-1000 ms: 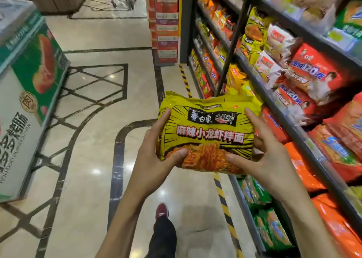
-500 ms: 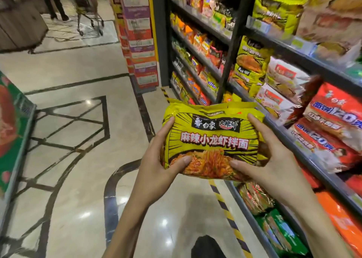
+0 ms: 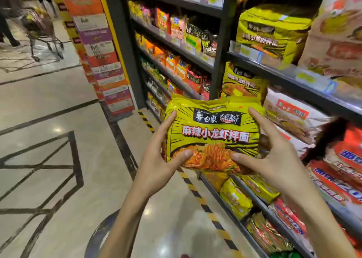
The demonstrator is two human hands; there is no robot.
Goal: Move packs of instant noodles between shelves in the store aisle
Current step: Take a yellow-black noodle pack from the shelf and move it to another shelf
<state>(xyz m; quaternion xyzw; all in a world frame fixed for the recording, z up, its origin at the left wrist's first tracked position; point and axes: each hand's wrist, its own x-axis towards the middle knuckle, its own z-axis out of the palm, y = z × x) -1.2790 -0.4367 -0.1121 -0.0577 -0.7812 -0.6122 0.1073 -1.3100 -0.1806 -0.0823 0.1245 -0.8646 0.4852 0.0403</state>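
Observation:
A yellow multipack of instant noodles point(image 3: 213, 132) with red noodle artwork is held flat in front of me, label up. My left hand point(image 3: 158, 159) grips its left edge, thumb on the front. My right hand point(image 3: 274, 158) grips its right edge the same way. The pack hovers in the aisle just left of the dark shelving unit point(image 3: 219, 48). Matching yellow packs stand on the shelf behind it point(image 3: 241, 81) and on the shelf above point(image 3: 272, 30).
White packs point(image 3: 293, 118) and red packs point(image 3: 340, 169) fill the shelves at right; yellow packs point(image 3: 237, 199) lie on the lower shelves. A yellow-black tape line point(image 3: 197, 195) runs along the floor. A stacked carton column point(image 3: 98, 52) stands ahead, a shopping cart point(image 3: 41, 30) and person beyond.
The view has lifted and swung toward the shelves, bringing the upper shelf with yellow packs into sight. Both hands keep the same hold on the pack, which has risen slightly.

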